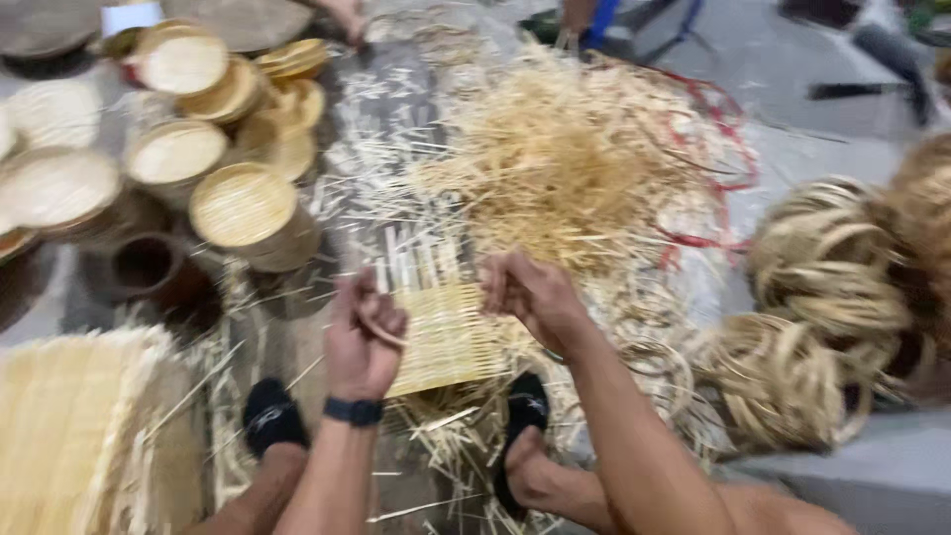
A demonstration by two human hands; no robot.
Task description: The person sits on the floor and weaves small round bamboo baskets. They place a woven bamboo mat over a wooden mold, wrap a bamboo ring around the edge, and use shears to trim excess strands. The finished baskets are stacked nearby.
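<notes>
We see the left hand point(362, 342) and right hand point(530, 294) with fingers grasping a blurred woven mat point(446, 337); sandalled feet partly hidden under strips.

Both hands reach forward, left hand point(364, 342) with fingers curled closed, right hand point(535, 294) pinching, forearms bare.

You have a pale woven bamboo mat point(446, 337), a flat, roughly square panel of tightly interlaced strips with loose strip ends sticking out of its far edge, lying just in front of the big strip pile point(565, 159) and between your two feet.
</notes>
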